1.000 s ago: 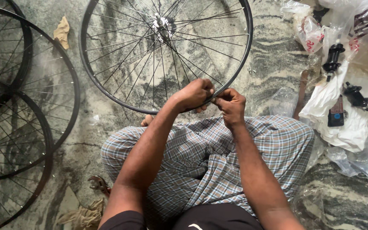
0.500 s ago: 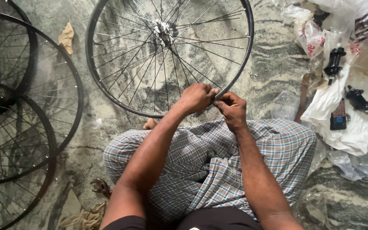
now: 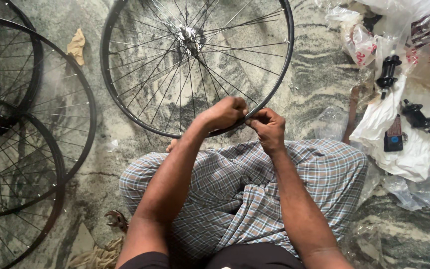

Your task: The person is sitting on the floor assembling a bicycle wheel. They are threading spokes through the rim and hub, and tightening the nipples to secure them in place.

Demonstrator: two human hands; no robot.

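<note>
Wheel rim [image 3: 279, 82], black and laced with thin spokes [image 3: 210, 79] to a hub [image 3: 189, 36], lies on the marbled floor [image 3: 319, 74] in the upper middle of the frame. Both hands meet at its near edge: left hand [image 3: 223, 113] closed over the rim, right hand [image 3: 267, 127] pinching something too small to tell. Working well here probably means steadying the rim while the fingertips turn gently. Compared with a second ago, the wheel sits slightly further right, the hands unmoved.

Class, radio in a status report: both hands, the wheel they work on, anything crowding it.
Left hand and right hand both pinched on near rim of black spoked bicycle wheel. Wheel flat on marbled stone floor. More black spoked wheels stacked alongside, apart.
</note>
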